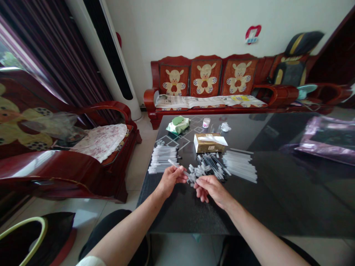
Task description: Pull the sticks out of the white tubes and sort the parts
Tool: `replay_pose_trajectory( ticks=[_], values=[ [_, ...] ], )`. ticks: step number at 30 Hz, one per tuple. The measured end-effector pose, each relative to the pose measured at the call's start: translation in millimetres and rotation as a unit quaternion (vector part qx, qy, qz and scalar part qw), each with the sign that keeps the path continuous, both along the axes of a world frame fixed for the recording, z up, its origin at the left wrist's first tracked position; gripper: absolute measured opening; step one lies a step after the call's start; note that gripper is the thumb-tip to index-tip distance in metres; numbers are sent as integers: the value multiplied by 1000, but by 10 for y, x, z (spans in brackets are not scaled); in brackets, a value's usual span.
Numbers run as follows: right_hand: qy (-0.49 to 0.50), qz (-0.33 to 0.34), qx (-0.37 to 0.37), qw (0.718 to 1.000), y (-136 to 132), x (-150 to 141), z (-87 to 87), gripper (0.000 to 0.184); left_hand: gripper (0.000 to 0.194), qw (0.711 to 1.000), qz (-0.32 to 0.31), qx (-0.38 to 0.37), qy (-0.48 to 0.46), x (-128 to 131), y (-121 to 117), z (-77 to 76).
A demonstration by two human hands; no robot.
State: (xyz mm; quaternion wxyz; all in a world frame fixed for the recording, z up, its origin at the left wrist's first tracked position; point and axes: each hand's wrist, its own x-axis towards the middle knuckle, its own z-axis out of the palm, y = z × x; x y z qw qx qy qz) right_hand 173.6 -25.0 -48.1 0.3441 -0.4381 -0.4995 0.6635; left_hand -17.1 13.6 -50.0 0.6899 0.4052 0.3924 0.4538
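My left hand [173, 179] holds a slim whitish pen [173, 163] between thumb and fingers, its far end pointing up and left. My right hand [210, 188] is closed in a pinch at the pen's near end; whatever sits in its fingertips is too small to make out. Just beyond the hands lies a heap of short translucent caps [200, 170]. Dark thin refills [211, 162] are piled behind it. On the right, clear empty-looking tubes [240, 165] lie in a stack. To the left is a row of whitish pens [163, 159] with some dark ends.
A tissue box [208, 146] stands behind the refills. Farther back are a green wipes pack [178, 125], a small white cup [206, 122] and a crumpled tissue [225, 127]. A purple plastic package [330, 138] lies at right on the dark table [277, 199].
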Motion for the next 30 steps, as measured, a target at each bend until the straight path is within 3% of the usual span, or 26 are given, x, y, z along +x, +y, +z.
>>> replay_pose_trajectory(
  ticks=[9, 16, 23, 30],
  values=[
    [-14, -54, 12, 998, 24, 19, -7, 31, 40, 1000, -4, 5, 5, 5, -12, 3],
    [-18, -1, -9, 1000, 0, -6, 43, 49, 41, 1000, -1, 6, 8, -5, -14, 45],
    [-30, -49, 8, 998, 31, 19, -15, 34, 39, 1000, -7, 9, 3, 0, -9, 16],
    [-27, -13, -5, 1000, 17, 18, -23, 49, 40, 1000, -4, 10, -3, -4, 0, 8]
  ],
)
